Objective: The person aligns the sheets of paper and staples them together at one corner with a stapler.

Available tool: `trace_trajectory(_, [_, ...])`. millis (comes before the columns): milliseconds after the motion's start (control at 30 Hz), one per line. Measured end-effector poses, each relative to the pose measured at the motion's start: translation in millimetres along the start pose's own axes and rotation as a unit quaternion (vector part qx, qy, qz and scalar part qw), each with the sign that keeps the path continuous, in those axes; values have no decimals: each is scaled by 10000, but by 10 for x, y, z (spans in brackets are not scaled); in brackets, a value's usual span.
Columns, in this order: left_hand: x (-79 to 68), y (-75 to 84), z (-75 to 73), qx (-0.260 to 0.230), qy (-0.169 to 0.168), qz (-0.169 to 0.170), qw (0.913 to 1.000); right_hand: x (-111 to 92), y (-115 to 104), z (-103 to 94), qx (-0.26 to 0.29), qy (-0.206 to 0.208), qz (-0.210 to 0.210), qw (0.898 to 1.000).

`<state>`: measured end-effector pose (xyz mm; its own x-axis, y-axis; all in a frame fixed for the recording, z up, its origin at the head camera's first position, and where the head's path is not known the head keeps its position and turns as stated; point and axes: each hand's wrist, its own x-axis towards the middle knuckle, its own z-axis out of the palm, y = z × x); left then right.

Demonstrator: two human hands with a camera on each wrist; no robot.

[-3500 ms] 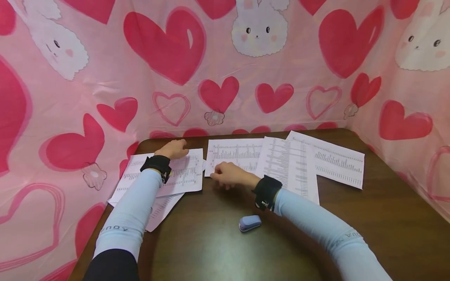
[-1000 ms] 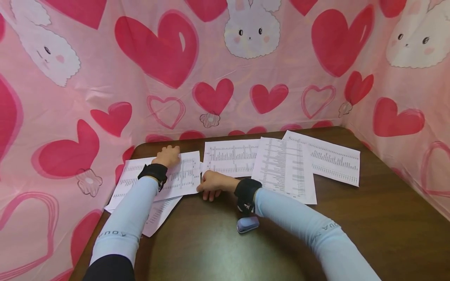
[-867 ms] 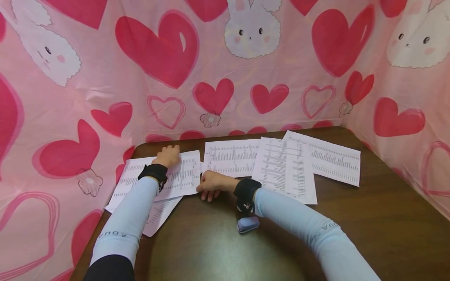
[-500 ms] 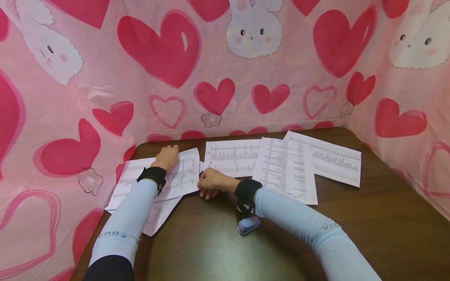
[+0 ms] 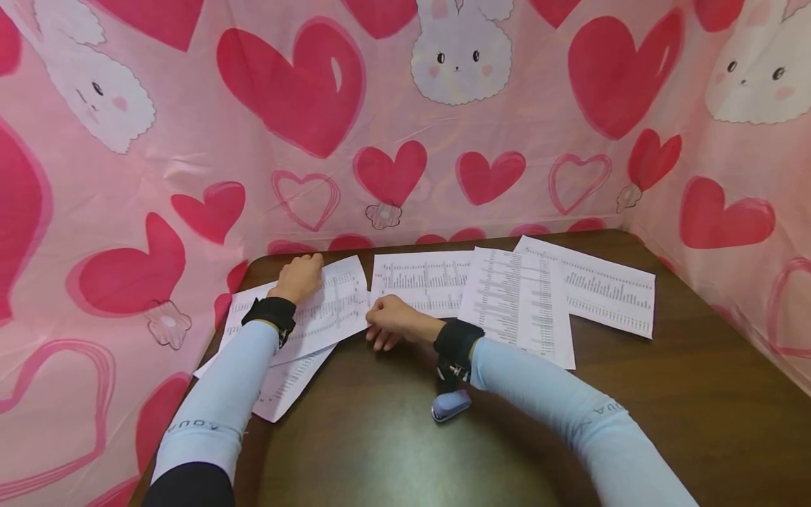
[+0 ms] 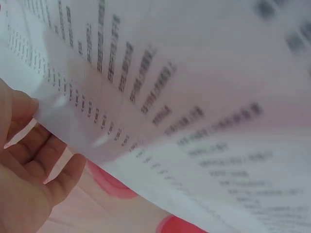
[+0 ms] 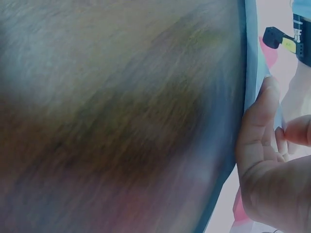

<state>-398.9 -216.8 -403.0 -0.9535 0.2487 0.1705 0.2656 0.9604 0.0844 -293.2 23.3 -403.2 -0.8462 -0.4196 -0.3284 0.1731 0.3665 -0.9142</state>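
A printed sheet of paper (image 5: 342, 299) at the table's left is raised and bowed over other sheets. My left hand (image 5: 299, 279) pinches its far edge; in the left wrist view that hand (image 6: 34, 165) has its thumb on the printed face and its fingers behind. At the near right corner, my right hand (image 5: 395, 318) pinches the same sheet. The right wrist view shows the right hand (image 7: 265, 150) with bent fingers, the sheet's corner hardly visible there. Beneath lies another printed sheet (image 5: 291, 386), partly covered. A small lilac stapler (image 5: 451, 405) sits below the right wrist.
To the right on the brown table (image 5: 380, 451) lie a printed sheet (image 5: 412, 274), a second sheet (image 5: 516, 303) overlapping it, and a third sheet (image 5: 611, 296) at an angle. A pink heart-patterned curtain (image 5: 437, 127) stands behind.
My right hand has taken hold of the sheet's near corner. The sheet, flat on the table earlier, is now lifted and tilted, its right side shifted toward the back. The stapler stays put.
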Motion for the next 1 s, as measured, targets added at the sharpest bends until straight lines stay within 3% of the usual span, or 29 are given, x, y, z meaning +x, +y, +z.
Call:
trace_trajectory(233, [-32, 15, -106, -201, 205, 251, 9993, -56, 29, -87, 148, 82, -25, 9999])
trace_trajectory(433, [-44, 47, -250, -375, 650, 916, 9930, -106, 38, -194, 255, 113, -110, 9996])
trace_trajectory(567, [-32, 61, -335, -467, 824, 1158, 9888, -127, 44, -264, 230, 197, -186, 9994])
trace_trajectory(833, [-56, 102, -542, -785, 944, 1313, 9837, -219, -20, -422, 310, 394, -278, 9984])
trace_trajectory(1000, [-58, 142, -650, -950, 1206, 1494, 9768, -269, -86, -503, 351, 592, -298, 9972])
